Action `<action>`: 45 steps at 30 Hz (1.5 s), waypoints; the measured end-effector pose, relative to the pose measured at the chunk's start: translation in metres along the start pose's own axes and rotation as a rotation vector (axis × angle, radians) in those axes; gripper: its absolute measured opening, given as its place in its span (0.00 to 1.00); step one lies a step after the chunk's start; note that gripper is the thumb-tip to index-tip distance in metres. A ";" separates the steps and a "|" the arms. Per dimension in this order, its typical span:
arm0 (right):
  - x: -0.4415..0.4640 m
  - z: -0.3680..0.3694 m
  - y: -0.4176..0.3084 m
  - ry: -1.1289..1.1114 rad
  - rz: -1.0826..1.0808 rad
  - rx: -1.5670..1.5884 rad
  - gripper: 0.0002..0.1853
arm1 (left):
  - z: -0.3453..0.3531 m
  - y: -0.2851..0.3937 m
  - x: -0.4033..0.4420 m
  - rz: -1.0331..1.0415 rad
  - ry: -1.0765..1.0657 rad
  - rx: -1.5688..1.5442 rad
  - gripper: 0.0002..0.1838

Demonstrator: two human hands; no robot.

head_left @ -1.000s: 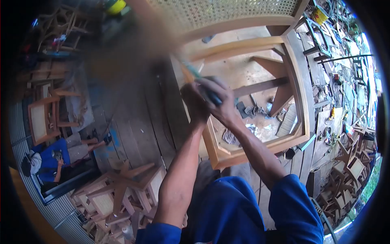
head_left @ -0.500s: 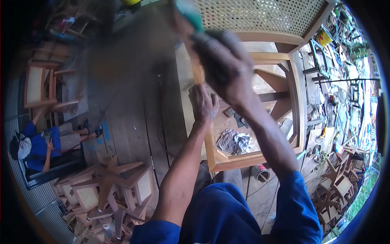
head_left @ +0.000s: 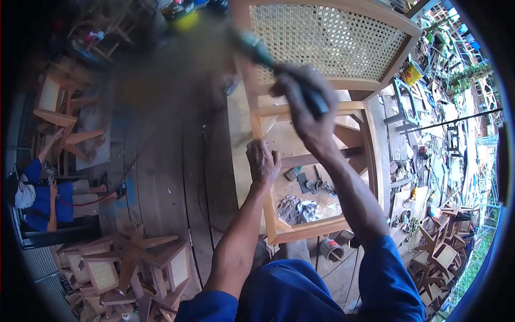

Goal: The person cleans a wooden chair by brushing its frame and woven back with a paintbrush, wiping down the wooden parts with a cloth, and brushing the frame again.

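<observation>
A light wooden chair frame (head_left: 374,177) stands in front of me, with a woven cane panel (head_left: 327,40) in its far part. My left hand (head_left: 263,161) is closed around the frame's left rail. Above the frame my right hand (head_left: 311,104) grips a long tool with a dark green shaft (head_left: 255,49). That tool slants up and left across the corner of the cane panel; its far end is blurred, so its kind is unclear. I cannot tell whether it touches the wood. Crumpled cloth (head_left: 300,209) lies inside the frame on the board below.
At left sits a person in blue (head_left: 59,201) beside another chair frame (head_left: 56,102). Star-shaped wooden chair parts (head_left: 137,252) are heaped at lower left, more at lower right. A tin can (head_left: 331,249) stands near my feet. Scattered tools and scraps cover the right side.
My right hand and the tool have shifted, and the tool now tilts more toward the left. My left hand still grips the rail. The whole view has moved, with the frame lower and further left.
</observation>
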State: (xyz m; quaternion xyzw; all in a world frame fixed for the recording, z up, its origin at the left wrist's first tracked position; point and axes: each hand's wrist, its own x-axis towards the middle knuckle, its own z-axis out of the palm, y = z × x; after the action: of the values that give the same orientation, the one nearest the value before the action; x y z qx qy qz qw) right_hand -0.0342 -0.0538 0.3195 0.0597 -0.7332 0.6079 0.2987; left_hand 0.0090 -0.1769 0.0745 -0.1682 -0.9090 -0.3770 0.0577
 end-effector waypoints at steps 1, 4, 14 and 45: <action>-0.009 -0.001 0.024 0.046 0.051 -0.062 0.12 | -0.004 0.005 0.001 -0.008 0.001 0.008 0.22; -0.038 -0.005 0.046 0.385 0.102 -0.030 0.10 | -0.001 0.001 0.001 -0.011 0.000 0.020 0.22; -0.029 0.012 0.009 0.198 0.058 -0.023 0.10 | -0.001 0.002 0.001 -0.001 0.016 0.015 0.20; -0.021 0.008 0.019 -0.367 -0.184 -0.609 0.09 | 0.001 0.002 -0.002 0.041 0.103 0.115 0.22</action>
State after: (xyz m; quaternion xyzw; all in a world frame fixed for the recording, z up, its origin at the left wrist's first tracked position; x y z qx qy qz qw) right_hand -0.0285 -0.0619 0.2924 0.1419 -0.9136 0.3113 0.2198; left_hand 0.0114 -0.1753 0.0746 -0.1638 -0.9214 -0.3309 0.1216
